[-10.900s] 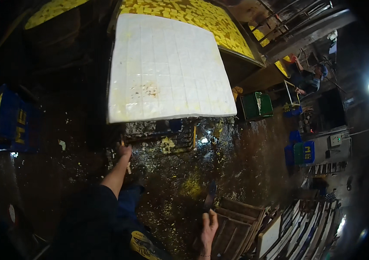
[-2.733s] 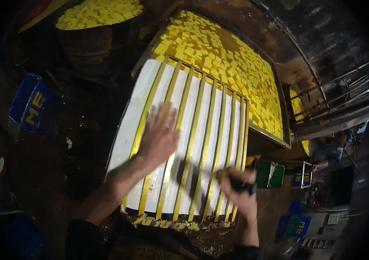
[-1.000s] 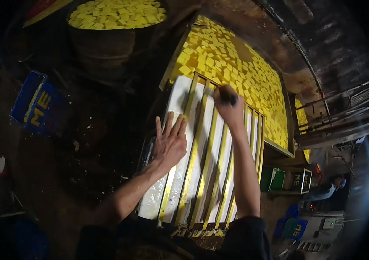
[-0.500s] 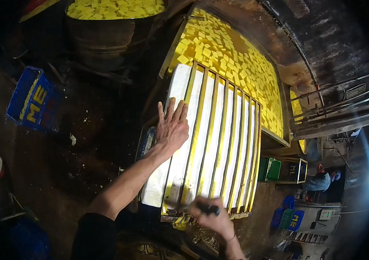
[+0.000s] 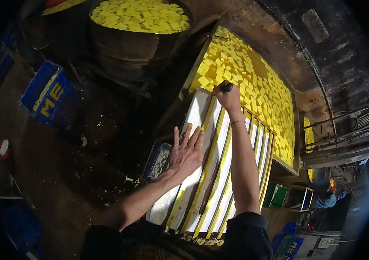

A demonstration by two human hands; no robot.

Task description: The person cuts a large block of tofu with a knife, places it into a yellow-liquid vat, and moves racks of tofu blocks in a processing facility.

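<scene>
A large white slab, seemingly tofu [image 5: 198, 113], lies beneath a rack of yellow-stained slats [image 5: 269, 162]. My left hand [image 5: 186, 154] rests flat on the slab's left part, its fingers spread, beside the leftmost slats. At the slab's far edge my right hand [image 5: 230, 99] is closed round the black handle of a knife [image 5: 227, 87]. The fist hides the blade. My right forearm crosses above the slats and covers some of them.
Just beyond, a rectangular vat [image 5: 296, 130] holds many yellow blocks in liquid. A dark drum [image 5: 128, 52] of similar blocks stands at the far left. Blue crate [image 5: 48, 102] lies left on the dirty floor; a green crate [image 5: 278, 196] and another person [image 5: 325, 200] are at right.
My right hand has moved with the knife from the slab's near edge to its far edge. My left hand stays flat on the slab. The whole view has shifted slightly.
</scene>
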